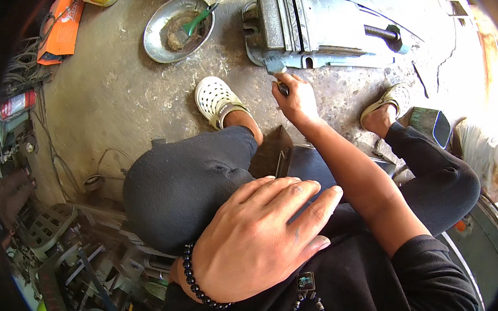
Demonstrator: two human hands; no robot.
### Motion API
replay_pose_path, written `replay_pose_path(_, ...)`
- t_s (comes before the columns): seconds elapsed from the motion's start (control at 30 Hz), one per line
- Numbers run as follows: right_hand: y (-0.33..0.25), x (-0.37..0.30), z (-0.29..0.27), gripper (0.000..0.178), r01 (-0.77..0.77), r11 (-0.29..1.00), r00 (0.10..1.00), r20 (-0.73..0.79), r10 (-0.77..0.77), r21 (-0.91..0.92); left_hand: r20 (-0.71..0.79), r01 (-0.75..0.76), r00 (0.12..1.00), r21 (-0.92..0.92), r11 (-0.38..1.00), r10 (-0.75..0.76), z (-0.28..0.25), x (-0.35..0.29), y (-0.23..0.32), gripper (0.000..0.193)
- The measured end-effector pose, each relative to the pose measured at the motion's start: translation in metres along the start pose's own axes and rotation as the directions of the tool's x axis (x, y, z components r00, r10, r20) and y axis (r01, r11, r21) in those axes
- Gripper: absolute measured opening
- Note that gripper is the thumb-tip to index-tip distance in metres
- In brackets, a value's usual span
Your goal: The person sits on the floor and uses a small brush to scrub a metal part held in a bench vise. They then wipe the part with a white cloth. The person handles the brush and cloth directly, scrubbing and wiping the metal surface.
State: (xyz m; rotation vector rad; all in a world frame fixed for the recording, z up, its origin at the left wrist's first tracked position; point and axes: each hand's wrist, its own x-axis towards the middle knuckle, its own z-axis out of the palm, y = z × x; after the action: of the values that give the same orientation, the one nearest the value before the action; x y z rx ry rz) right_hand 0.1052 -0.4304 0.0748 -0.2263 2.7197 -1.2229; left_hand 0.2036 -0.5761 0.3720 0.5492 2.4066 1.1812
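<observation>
1. The right forearm reaches up and slightly left; the right hand (297,100) is curled around the dark handle of a tool (274,65), gripping it.
2. The left hand (260,232) is above the lap, back upward, fingers loosely extended and unclosed; its palm side is hidden. A black bracelet (192,281) circles the wrist.
3. The tool's flat, blue-grey end lies at the vise's near left corner; whether they touch, I cannot tell.
4. The vise (332,25) lies on the floor (123,89) beyond the feet. It is grey, with a bluish base, a blocky left end crossed by dark slits, and a threaded screw (380,32) at right.
5. Left of the vise, across a strip of floor, is a metal bowl (153,42) holding a green-handled brush (196,21).
6. Floor separates the vise's near edge from both clogs, left (219,101) and right (388,102). A square tube (430,124) is just beside the right foot; cables (45,135) edge the left side.
</observation>
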Motion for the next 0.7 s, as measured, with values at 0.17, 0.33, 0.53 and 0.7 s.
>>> replay_pose_path(0.17,-0.013,0.018,0.007,0.025,0.063,0.998,0.984,-0.164,-0.066,-0.026,0.007,-0.017,1.000,-0.007,1.000,0.017,-0.001,0.001,-0.002,0.058)
replay_pose_path(0.33,-0.026,-0.021,0.006,0.026,0.064,0.997,0.988,-0.144,-0.059,0.031,0.034,-0.016,0.999,0.017,1.000,0.016,-0.002,0.000,-0.001,0.058)
replay_pose_path(0.53,-0.020,-0.016,0.012,0.026,-0.005,1.000,0.995,-0.103,0.007,0.021,0.053,-0.003,0.999,0.014,1.000,0.002,-0.003,0.002,-0.001,0.059)
replay_pose_path(0.7,-0.017,0.011,0.006,0.026,0.027,1.000,0.987,-0.158,-0.026,0.005,0.055,-0.004,0.999,0.011,1.000,0.004,-0.003,0.004,-0.001,0.058)
